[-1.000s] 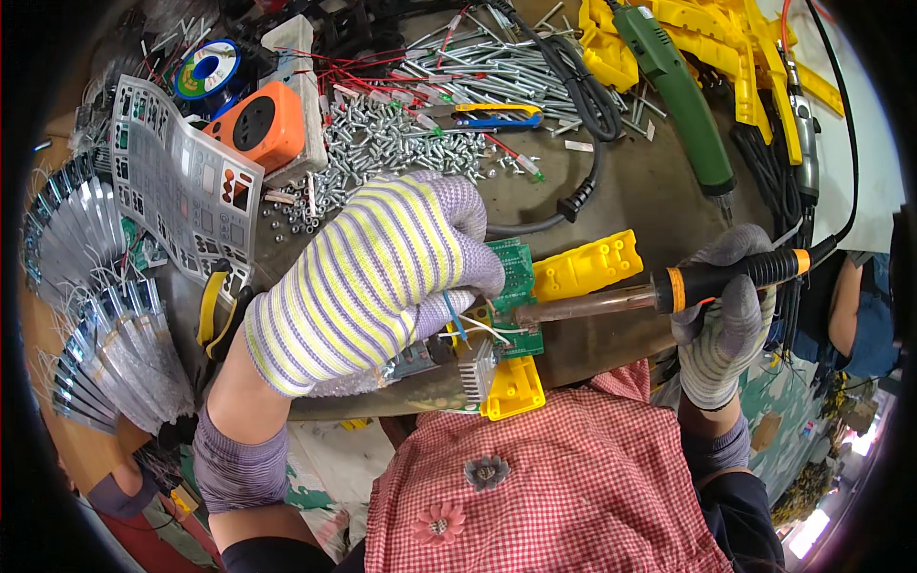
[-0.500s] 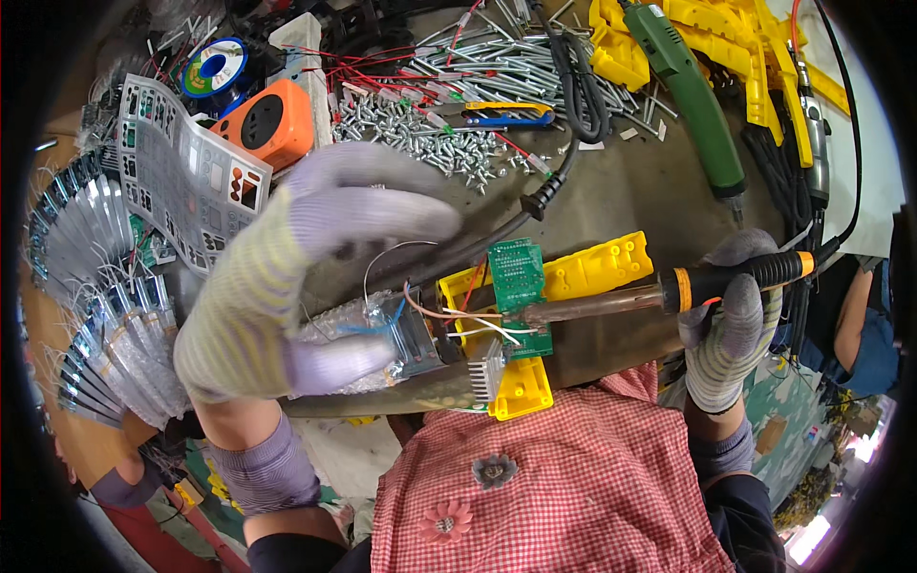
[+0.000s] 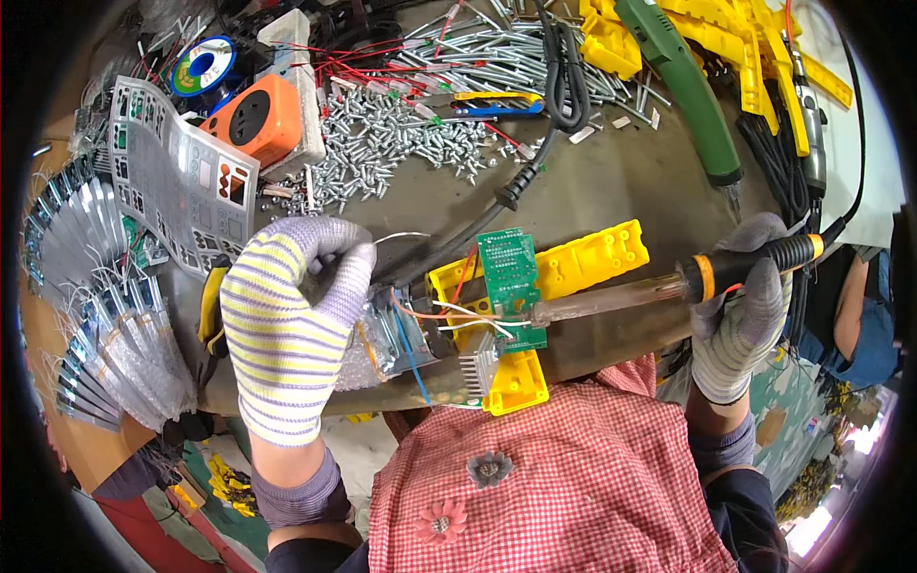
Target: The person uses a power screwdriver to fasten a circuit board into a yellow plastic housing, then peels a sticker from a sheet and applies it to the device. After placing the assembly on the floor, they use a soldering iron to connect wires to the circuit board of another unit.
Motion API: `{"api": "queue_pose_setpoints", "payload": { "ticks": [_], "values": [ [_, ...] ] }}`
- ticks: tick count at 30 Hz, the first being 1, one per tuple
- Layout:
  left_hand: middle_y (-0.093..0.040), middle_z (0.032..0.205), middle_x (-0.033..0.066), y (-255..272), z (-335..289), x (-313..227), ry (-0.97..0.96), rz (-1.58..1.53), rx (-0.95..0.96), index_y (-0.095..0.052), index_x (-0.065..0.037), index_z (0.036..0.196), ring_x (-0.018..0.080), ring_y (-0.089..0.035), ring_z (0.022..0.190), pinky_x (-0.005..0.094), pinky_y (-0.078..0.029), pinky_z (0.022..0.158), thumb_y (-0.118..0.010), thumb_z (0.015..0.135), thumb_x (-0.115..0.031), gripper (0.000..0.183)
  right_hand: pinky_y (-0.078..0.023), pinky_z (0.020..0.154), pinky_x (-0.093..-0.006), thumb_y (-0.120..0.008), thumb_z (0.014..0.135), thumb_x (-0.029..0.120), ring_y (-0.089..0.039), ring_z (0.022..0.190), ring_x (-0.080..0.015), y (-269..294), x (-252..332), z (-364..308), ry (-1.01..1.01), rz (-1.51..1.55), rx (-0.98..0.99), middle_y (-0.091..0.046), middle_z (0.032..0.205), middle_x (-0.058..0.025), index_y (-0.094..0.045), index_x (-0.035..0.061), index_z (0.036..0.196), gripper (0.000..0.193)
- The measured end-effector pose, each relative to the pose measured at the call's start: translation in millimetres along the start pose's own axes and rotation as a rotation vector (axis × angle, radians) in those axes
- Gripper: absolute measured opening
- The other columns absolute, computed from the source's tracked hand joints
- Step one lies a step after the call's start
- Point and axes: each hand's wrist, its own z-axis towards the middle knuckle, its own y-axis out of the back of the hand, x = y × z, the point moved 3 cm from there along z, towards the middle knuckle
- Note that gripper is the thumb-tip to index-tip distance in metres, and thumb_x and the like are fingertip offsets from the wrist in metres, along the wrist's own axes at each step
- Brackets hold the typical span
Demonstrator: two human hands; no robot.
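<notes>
My right hand (image 3: pixel 743 310), in a striped glove with greyish fingers, grips the black handle of a soldering iron (image 3: pixel 611 302). The iron's tip rests at the lower part of a green circuit board (image 3: pixel 510 267), beside white and copper-coloured wires. A finned heat sink (image 3: pixel 478 372) adjoins the board, which lies over a yellow plastic housing (image 3: pixel 592 260). My left hand (image 3: pixel 301 325), in a yellow-striped glove, is closed in a pinch; a thin whitish wire (image 3: pixel 403 235) sticks out from its fingertips. Below that hand's fingers lies a bubble-wrapped part (image 3: pixel 368 358) with a blue wire.
At the back are screws (image 3: pixel 382 143), a yellow-and-blue cutter knife (image 3: pixel 497 102) and a black cable (image 3: pixel 511 196). A solder spool (image 3: pixel 202 67) and orange socket block (image 3: pixel 253 119) stand back left; a green electric screwdriver (image 3: pixel 688 95) lies back right. Yellow-handled pliers (image 3: pixel 212 310) sit beside my left hand.
My left hand has moved down and toward me, its spread fingers closing into a pinch on the thin wire. The soldering iron stays at the board.
</notes>
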Motion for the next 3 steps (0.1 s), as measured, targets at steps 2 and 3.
{"api": "queue_pose_setpoints", "payload": {
  "ticks": [2,3],
  "values": [
    [-0.067,0.080,0.0006,-1.0,-3.5,0.8,0.061,-0.043,0.046,-0.074,-0.005,0.098,0.0074,-0.055,0.068,0.0238,-0.046,0.065,-0.076,0.080,-0.003,0.018,-0.050,0.054,-0.0202,-0.071,0.090,0.037,-0.060,0.072,-0.0105,4.1,2.3,1.8,0.026,-0.047,-0.014,-0.060,0.096,-0.0062,-0.059,0.0043,0.113,0.042],
    [-0.069,0.082,0.0011,-1.7,-5.8,2.1,0.126,-0.080,0.089,-0.075,-0.006,0.104,0.0084,-0.057,0.069,0.0237,-0.047,0.066,-0.077,0.080,-0.004,0.024,-0.051,0.058,-0.0210,-0.071,0.090,0.038,-0.061,0.074,-0.0112,5.6,2.8,3.1,0.052,-0.087,-0.021,-0.061,0.096,-0.0069,-0.059,0.0046,0.115,0.044]
  ]
}}
